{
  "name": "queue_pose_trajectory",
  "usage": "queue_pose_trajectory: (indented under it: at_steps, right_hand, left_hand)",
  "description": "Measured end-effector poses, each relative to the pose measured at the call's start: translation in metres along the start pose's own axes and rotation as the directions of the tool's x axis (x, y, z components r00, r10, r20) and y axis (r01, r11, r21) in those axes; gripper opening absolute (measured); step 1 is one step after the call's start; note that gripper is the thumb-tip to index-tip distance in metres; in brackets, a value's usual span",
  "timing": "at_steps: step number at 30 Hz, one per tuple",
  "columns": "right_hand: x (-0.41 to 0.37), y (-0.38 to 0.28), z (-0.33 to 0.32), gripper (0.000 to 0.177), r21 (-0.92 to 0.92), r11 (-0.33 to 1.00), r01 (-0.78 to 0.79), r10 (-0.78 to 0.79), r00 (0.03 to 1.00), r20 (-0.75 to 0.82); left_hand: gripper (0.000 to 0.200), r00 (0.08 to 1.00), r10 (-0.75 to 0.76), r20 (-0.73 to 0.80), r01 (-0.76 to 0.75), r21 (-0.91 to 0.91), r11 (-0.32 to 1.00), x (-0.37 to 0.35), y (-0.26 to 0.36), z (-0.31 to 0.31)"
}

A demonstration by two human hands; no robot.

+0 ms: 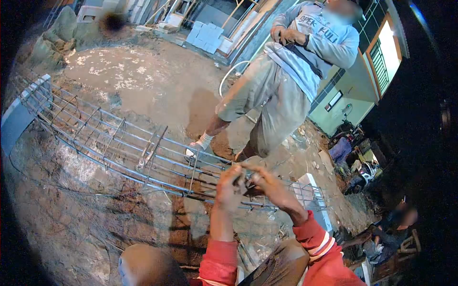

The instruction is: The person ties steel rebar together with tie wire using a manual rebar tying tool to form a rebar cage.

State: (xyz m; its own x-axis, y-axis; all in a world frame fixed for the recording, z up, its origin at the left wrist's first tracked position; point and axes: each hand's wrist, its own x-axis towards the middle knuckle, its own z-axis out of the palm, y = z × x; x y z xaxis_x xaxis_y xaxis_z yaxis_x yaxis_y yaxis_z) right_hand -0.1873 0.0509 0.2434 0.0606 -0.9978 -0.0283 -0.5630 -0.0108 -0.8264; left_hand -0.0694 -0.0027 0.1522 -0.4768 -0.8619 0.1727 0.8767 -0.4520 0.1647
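Both of my hands meet over the right half of a long rebar cage (pixel 151 155), which has lengthwise bars and square stirrups. My left hand (pixel 230 187) has its fingers bent inward, closed around something small and dark that I cannot make out. Close beside it, my right hand (pixel 273 187) has its index finger stretched toward the left fingertips, while its other fingers curl around a dark thing too hidden to name. The fingers are slightly blurred. Pale blocks, one on the left (pixel 24 112) and another on the right (pixel 316 202), stand under the cage ends.
A person in a grey sweatshirt (pixel 317 38) stands just beyond the cage, hands together at the waist. Another person (pixel 389 238) sits at the lower right. Stacked light blocks (pixel 205 37), a sand heap (pixel 59 31) and a motorbike (pixel 365 175) are around the muddy ground.
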Motion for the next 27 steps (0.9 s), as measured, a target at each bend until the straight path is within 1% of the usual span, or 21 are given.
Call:
queue_pose_trajectory:
  at_steps: [1,2,3,4,5,6,7,8,10,12,13,14,16,18,19,21,23,24,25,26,27]
  right_hand:
    - [0.0,-0.009,0.006,0.042,-0.002,1.0,-0.001,0.001,1.0,0.003]
    - [0.0,-0.024,0.011,0.041,-0.189,0.982,-0.002,0.014,0.998,0.061]
    - [0.001,-0.031,0.015,0.039,-0.369,0.929,0.007,0.038,0.993,0.115]
    - [0.006,-0.018,0.017,0.04,-0.428,0.89,0.158,-0.127,0.987,0.102]
    - [0.007,-0.018,0.02,0.04,-0.428,0.89,0.158,-0.127,0.987,0.102]
    - [0.009,-0.018,0.023,0.038,-0.474,0.866,0.161,-0.115,0.986,0.124]
    - [0.009,-0.018,0.025,0.035,-0.518,0.839,0.164,-0.103,0.984,0.145]
    - [0.012,-0.011,0.027,0.034,-0.485,0.845,0.225,-0.163,0.972,0.167]
    - [0.011,-0.011,0.029,0.033,-0.516,0.828,0.218,-0.143,0.973,0.183]
    - [0.011,-0.012,0.031,0.032,-0.55,0.807,0.214,-0.124,0.972,0.198]
    - [0.011,-0.01,0.034,0.029,-0.54,0.803,0.25,-0.177,0.967,0.185]
    - [0.01,-0.009,0.036,0.027,-0.532,0.797,0.284,-0.228,0.959,0.171]
    - [0.008,-0.014,0.041,0.027,-0.524,0.809,0.267,-0.229,0.964,0.137]
    - [0.005,-0.018,0.042,0.026,-0.514,0.821,0.247,-0.226,0.969,0.104]
    - [0.006,-0.02,0.042,0.023,-0.498,0.836,0.23,-0.23,0.971,0.062]
    - [0.007,-0.017,0.04,0.02,-0.482,0.85,0.212,-0.232,0.973,0.019]
    - [0.011,-0.005,0.036,0.019,-0.565,0.773,0.29,-0.352,0.936,0.0]
    - [0.011,-0.008,0.036,0.019,-0.567,0.772,0.288,-0.351,0.936,-0.003]
    - [0.01,-0.015,0.038,0.019,-0.589,0.786,0.189,-0.238,0.971,-0.005]
    - [0.01,-0.02,0.038,0.019,-0.61,0.788,0.089,-0.121,0.993,-0.012]
    - [0.011,-0.021,0.037,0.019,-0.613,0.785,0.088,-0.123,0.992,-0.015]
  left_hand:
    - [0.03,0.996,0.073,-0.057,-0.076,-0.059,0.995,-0.002,0.008,-0.002]
    - [0.03,0.989,0.148,-0.009,-0.149,-0.073,0.986,0.006,0.009,-0.015]
    - [0.03,0.989,0.149,-0.011,-0.149,-0.075,0.986,0.005,0.013,-0.018]
    - [0.029,0.986,0.166,-0.005,-0.165,-0.157,0.974,0.003,0.015,-0.02]
    - [0.028,0.983,0.184,0.0,-0.179,-0.236,0.955,0.001,0.017,-0.02]
    - [0.024,0.98,0.163,-0.11,-0.182,-0.186,0.966,-0.004,0.022,-0.011]
    - [0.024,0.981,0.161,-0.112,-0.18,-0.184,0.966,-0.002,0.02,-0.014]
    - [0.025,0.971,0.184,-0.151,-0.209,-0.174,0.962,0.0,0.016,-0.019]
    - [0.027,0.96,0.206,-0.191,-0.239,-0.164,0.957,0.002,0.014,-0.025]
    - [0.027,0.943,0.246,-0.225,-0.293,-0.209,0.933,0.002,0.015,-0.028]
    - [0.027,0.943,0.245,-0.226,-0.293,-0.21,0.933,0.002,0.016,-0.028]
    - [0.028,0.93,0.247,-0.274,-0.306,-0.199,0.931,0.002,0.016,-0.027]
    - [0.029,0.914,0.245,-0.323,-0.316,-0.189,0.93,0.003,0.018,-0.024]
    - [0.028,0.858,0.286,-0.427,-0.357,-0.094,0.929,0.005,0.02,-0.021]
    - [0.028,0.857,0.284,-0.43,-0.356,-0.096,0.929,0.003,0.023,-0.019]
    - [0.03,0.789,0.305,-0.534,-0.305,0.091,0.948,-0.003,0.031,-0.018]
    - [0.031,0.804,0.326,-0.497,-0.306,0.124,0.944,-0.003,0.03,-0.025]
    - [0.031,0.768,0.36,-0.529,-0.304,0.194,0.933,-0.004,0.031,-0.021]
    - [0.032,0.732,0.395,-0.555,-0.297,0.263,0.918,-0.005,0.031,-0.018]
    - [0.032,0.736,0.392,-0.552,-0.295,0.259,0.92,-0.005,0.029,-0.016]
    - [0.031,0.673,0.462,-0.577,-0.372,0.276,0.886,-0.004,0.028,-0.016]
